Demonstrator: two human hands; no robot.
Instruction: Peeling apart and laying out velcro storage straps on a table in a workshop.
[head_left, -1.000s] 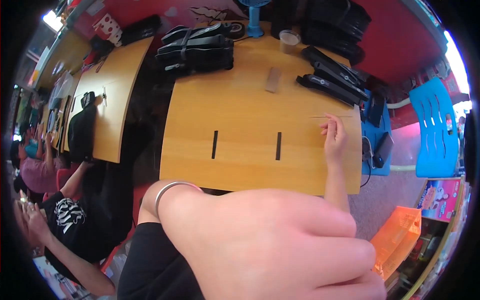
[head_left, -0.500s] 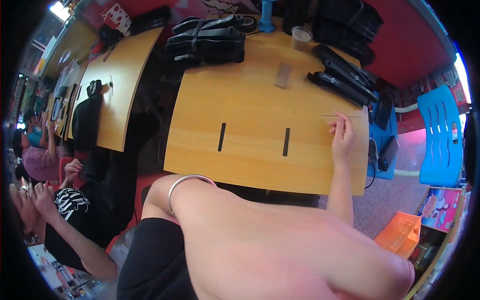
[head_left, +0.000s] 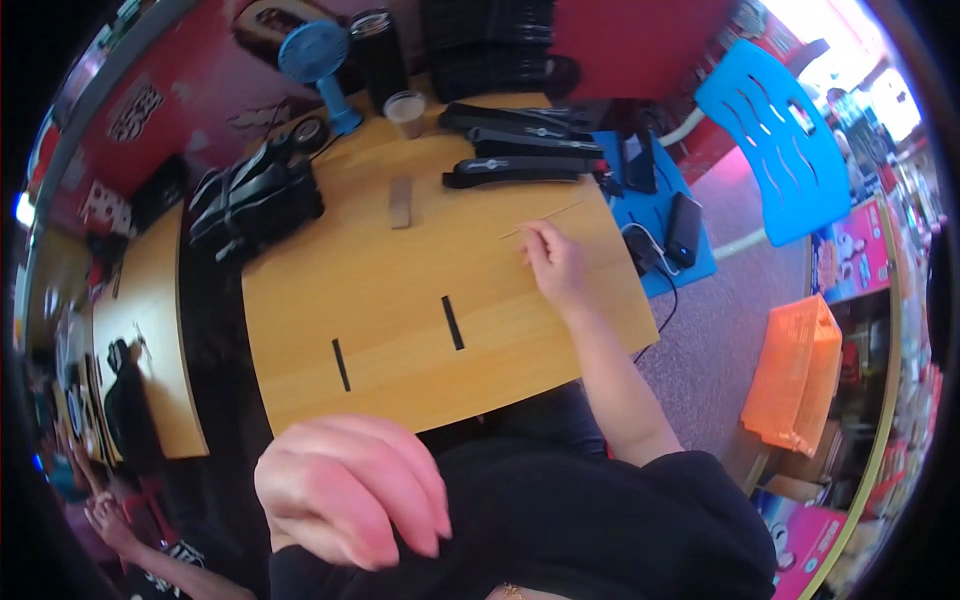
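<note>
in our right hand (head_left: 552, 264) we pinch a thin stick (head_left: 565, 211) between the thumb and fingertips, over the right part of the wooden table (head_left: 300, 295); the stick slants, one end pointing away from us to the right. our left hand (head_left: 345, 487) is up close, in front of the table's near edge, its fingers curled and lying together; its palm side is hidden, so we cannot tell whether they close on anything. to the left of our right hand, two short black strips (head_left: 453, 323) lie apart on the wooden table, and a small brown block (head_left: 400, 203) lies farther back. beyond the thin stick we see a pile of black straps (head_left: 520, 176), with a cup (head_left: 404, 117) and a blue fan (head_left: 316, 55) to its left. a bound black bundle (head_left: 265, 210) sits at the far left, and to the right stands a blue chair (head_left: 805, 200).
</note>
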